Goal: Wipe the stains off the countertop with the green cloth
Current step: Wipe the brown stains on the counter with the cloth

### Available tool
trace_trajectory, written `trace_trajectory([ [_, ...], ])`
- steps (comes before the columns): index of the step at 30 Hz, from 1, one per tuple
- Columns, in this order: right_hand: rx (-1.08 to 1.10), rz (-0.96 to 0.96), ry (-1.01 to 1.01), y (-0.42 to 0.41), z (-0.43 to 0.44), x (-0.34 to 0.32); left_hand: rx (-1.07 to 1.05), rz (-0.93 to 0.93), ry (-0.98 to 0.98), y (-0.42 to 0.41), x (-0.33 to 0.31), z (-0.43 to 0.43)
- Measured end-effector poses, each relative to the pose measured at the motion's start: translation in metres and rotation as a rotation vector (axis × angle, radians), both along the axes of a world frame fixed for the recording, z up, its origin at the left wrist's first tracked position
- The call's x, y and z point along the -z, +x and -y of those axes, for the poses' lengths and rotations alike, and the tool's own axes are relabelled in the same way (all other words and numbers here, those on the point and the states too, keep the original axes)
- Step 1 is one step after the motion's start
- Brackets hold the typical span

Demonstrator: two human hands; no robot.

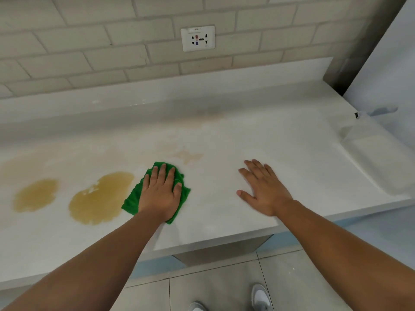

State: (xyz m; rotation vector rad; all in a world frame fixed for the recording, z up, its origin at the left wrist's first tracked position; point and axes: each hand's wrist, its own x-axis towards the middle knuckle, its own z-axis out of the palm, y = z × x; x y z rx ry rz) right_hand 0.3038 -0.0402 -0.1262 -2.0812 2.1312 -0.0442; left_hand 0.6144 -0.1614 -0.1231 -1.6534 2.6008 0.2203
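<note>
left fingers (162,173): I see them straight and spread, pressing flat on the cloth, not curled round it.
left hand (160,195): palm down, covering the cloth's middle.
green cloth (133,202): crumpled, nappy fabric. It lies on the table under that palm, and only its folded edges show around the hand.
right fingers (254,168): straight and slightly fanned, flat on the bare surface, holding nothing.
right hand (266,190): well apart from the cloth, near the front edge.
large stain (101,198): yellow-brown, lobed and glossy, with its rim meeting the cloth's left edge.
small stain (36,195): same colour, an oval further left.
faint stain (187,155): a pale tan smear beyond the cloth. I can hardly trace its outline.
table (224,131): white, smooth and matte, cut off at the left.
socket plate (197,38): white, on pale brick-pattern tiles, with lettering too small to read.
shoes (261,297): pale, on grey floor tiles, clipped by the bottom edge.
</note>
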Motion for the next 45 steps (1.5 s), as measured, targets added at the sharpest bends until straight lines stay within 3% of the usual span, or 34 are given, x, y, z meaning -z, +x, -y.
trace_trajectory([
  [3, 0.01, -0.007, 0.003, 0.001, -0.001, 0.0, -0.034, -0.007, 0.009, -0.04, 0.0, 0.004],
  [7, 0.002, 0.008, 0.003, 0.0, 0.0, -0.002, 0.15, -0.019, 0.036, -0.067, -0.001, -0.023],
  [13, -0.007, 0.003, 0.005, 0.0, -0.001, -0.001, 0.408, -0.029, 0.032, 0.005, -0.001, -0.061],
  [18, -0.014, -0.008, 0.013, 0.0, -0.002, 0.0, 0.28, -0.035, 0.015, 0.033, 0.0, -0.03],
  [24, -0.015, 0.009, 0.011, 0.0, -0.002, -0.001, 0.071, 0.005, 0.028, -0.038, -0.003, -0.009],
  [30, -0.023, 0.035, 0.013, -0.002, 0.0, -0.001, 0.215, -0.008, 0.013, -0.087, -0.002, -0.04],
  [37, -0.053, 0.089, 0.031, -0.008, -0.002, -0.005, 0.444, -0.043, 0.025, -0.025, -0.003, -0.077],
  [40, -0.065, 0.157, -0.01, -0.023, -0.009, -0.007, 0.381, -0.013, 0.014, -0.009, -0.003, -0.06],
  [45, 0.003, 0.123, -0.125, -0.079, -0.038, -0.007, -0.008, -0.008, 0.027, -0.079, -0.005, -0.037],
])
